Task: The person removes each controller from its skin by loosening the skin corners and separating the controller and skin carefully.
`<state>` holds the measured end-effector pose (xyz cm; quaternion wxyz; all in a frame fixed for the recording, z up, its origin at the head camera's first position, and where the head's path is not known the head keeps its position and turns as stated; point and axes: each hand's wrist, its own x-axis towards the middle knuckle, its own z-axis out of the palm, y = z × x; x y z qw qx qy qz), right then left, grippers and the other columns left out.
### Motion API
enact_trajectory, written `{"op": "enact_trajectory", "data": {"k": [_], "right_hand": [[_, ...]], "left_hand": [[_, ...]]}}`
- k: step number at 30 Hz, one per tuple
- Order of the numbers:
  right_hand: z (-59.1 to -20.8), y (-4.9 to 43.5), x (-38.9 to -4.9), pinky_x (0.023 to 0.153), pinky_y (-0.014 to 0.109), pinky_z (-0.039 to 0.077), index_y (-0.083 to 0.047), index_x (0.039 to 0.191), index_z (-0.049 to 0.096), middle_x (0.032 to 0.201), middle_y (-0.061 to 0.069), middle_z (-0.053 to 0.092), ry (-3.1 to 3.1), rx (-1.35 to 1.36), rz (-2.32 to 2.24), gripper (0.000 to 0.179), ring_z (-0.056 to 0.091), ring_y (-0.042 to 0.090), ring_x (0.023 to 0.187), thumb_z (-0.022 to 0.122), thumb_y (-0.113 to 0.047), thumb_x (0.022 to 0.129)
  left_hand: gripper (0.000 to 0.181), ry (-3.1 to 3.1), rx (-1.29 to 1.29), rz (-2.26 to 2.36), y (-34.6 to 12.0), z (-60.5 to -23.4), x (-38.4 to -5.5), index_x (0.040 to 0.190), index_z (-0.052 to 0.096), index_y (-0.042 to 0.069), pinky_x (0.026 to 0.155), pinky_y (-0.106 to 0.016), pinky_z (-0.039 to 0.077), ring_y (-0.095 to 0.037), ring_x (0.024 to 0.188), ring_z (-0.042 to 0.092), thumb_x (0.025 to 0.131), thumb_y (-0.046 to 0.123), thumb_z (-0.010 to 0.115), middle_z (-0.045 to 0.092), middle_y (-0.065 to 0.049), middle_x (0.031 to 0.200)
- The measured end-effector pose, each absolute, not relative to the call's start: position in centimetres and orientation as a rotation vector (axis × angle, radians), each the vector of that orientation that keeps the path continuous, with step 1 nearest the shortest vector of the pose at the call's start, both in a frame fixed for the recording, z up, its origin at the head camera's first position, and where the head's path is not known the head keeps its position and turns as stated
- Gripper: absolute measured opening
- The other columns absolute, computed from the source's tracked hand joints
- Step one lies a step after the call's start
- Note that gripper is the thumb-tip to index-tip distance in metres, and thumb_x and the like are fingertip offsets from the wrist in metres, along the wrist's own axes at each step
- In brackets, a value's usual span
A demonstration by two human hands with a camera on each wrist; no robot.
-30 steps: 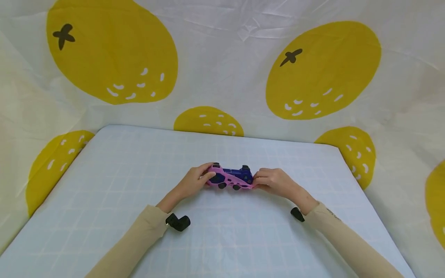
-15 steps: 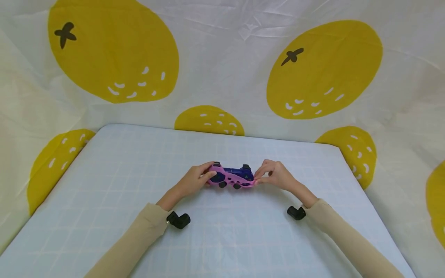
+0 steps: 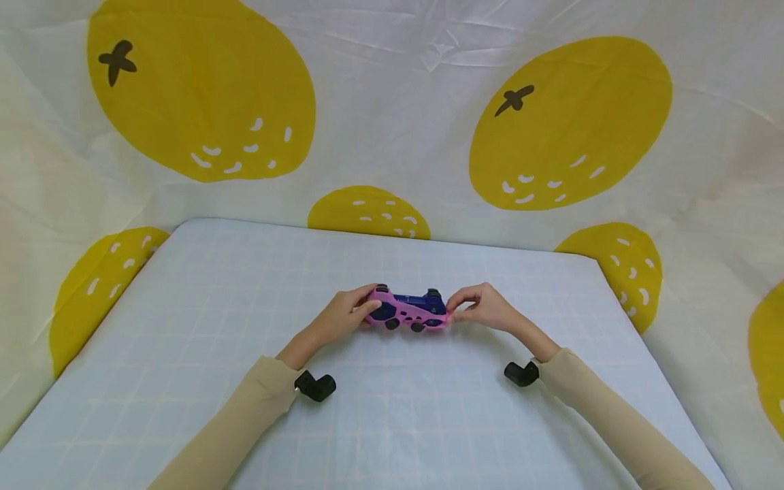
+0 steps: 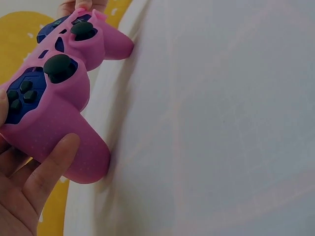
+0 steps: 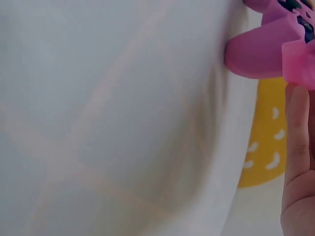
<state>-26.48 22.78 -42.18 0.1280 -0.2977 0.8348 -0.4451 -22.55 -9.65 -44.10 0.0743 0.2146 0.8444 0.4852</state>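
Note:
A dark blue game controller [image 3: 421, 301] with black thumbsticks sits on the table, partly wrapped in a pink silicone cover [image 3: 401, 314]. My left hand [image 3: 335, 320] holds its left end, thumb on top near the direction buttons and fingers around the grip, as the left wrist view shows. At the right end, my right hand [image 3: 488, 307] pinches the cover's edge between thumb and fingers. A pink flap [image 5: 297, 61] bunches beside the right grip in the right wrist view. Blue shell shows along the controller's far side and shoulder.
A pale blue checked cloth [image 3: 392, 415] covers the table. Behind it hangs a white curtain [image 3: 392, 102] printed with large yellow fruit. Black wrist cameras [image 3: 315, 386] sit at both cuffs.
My right hand has shifted its pinch, its fingers now arched higher at the controller's right end. Pink cover has come up around the right-hand buttons. My left hand keeps its hold.

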Motion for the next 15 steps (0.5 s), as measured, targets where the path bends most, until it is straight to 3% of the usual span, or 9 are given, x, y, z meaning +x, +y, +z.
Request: {"op": "enact_trajectory", "data": {"k": [7, 11, 15], "right_hand": [[-42.3, 23.0, -24.7, 0.073, 0.025, 0.057, -0.005, 0.093, 0.073, 0.097, 0.012, 0.071, 2.544, -0.946, -1.321, 0.019, 0.063, 0.006, 0.092, 0.080, -0.006, 0.076], [-41.9, 22.3, -23.2, 0.067, 0.033, 0.058, -0.006, 0.089, 0.073, 0.092, 0.011, 0.071, 2.731, -1.047, -1.271, 0.019, 0.065, 0.019, 0.088, 0.082, -0.004, 0.072], [-40.7, 21.1, -21.8, 0.064, 0.037, 0.059, 0.002, 0.088, 0.072, 0.090, 0.017, 0.072, 2.783, -1.039, -1.303, 0.017, 0.066, 0.031, 0.085, 0.079, 0.005, 0.072]], "left_hand": [[0.049, 2.537, 0.685, 1.443, -9.4, -44.2, -22.5, 0.142, 0.042, 0.001, 0.078, -0.026, 0.056, -0.022, 0.098, 0.064, 0.100, 0.026, 0.051, 0.062, -0.018, 0.124], [0.048, 2.567, 0.698, 1.428, -9.4, -44.2, -22.5, 0.141, 0.044, 0.002, 0.086, -0.032, 0.055, -0.024, 0.106, 0.063, 0.100, 0.026, 0.051, 0.062, -0.016, 0.125], [0.048, 2.586, 0.682, 1.423, -9.5, -44.2, -22.5, 0.141, 0.044, 0.003, 0.088, -0.034, 0.055, -0.023, 0.103, 0.064, 0.100, 0.027, 0.050, 0.063, -0.016, 0.125]]}}
